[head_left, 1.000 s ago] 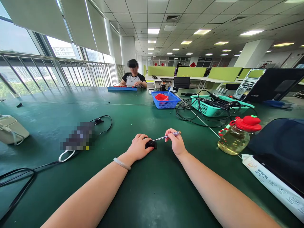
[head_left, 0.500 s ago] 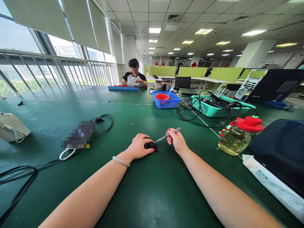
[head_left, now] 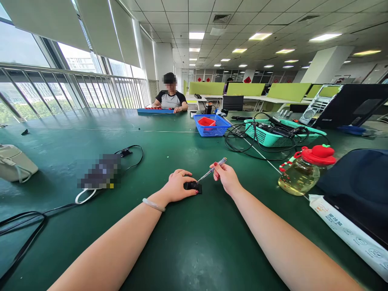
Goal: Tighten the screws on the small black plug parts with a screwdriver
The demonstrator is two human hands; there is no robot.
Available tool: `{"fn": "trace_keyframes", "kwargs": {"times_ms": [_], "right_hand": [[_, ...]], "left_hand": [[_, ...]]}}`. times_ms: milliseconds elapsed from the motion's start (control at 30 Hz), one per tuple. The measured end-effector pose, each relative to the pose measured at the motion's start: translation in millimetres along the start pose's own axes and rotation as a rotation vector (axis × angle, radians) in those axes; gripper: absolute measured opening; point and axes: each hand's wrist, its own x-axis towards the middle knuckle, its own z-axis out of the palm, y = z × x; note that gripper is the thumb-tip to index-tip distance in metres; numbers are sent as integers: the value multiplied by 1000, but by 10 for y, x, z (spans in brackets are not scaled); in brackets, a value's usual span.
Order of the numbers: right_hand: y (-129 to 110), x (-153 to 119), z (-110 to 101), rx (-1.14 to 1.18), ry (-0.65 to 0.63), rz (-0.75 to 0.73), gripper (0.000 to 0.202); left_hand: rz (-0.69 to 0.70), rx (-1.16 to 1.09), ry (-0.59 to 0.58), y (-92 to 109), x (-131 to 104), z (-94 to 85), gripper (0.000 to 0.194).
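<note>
Block [head_left: 191, 186], just below frame centre, probably light, stiff, best gripped by its sides; left hand [head_left: 178, 187] clamps it, right hand [head_left: 226, 178] pinches a screwdriver [head_left: 209, 172].

One screwdriver [head_left: 209, 172], one black block [head_left: 196, 186], two baskets [head_left: 213, 131], one red-lidded bottle [head_left: 301, 178]

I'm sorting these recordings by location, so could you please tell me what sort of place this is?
It looks like an open-plan office: beyond the green table there are lime-green partitions, white desks and a black chair.
</note>
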Motion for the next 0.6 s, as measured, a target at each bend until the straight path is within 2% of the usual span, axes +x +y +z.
{"fn": "trace_keyframes", "kwargs": {"times_ms": [167, 300, 367, 500, 533, 600], "right_hand": [[5, 9, 25, -24, 61, -7, 54], [11, -5, 87, 4, 61, -25, 52], [9, -25, 119, 18, 75, -65, 63], [-17, -64, 147, 23, 99, -127, 96], [-22, -68, 145, 18, 88, -133, 97], [-26, -67, 136, 10, 60, -132, 85]], "left_hand": [[71, -19, -48, 17, -10, -12, 40], [107, -22, -77, 23, -9, -18, 41], [111, -25, -80, 18, -5, -14, 43], [101, -32, -83, 6, 5, 2, 45], [98, -33, -86, 4, 7, 5, 45], [95, -33, -90, 2, 11, 8, 45]]}}
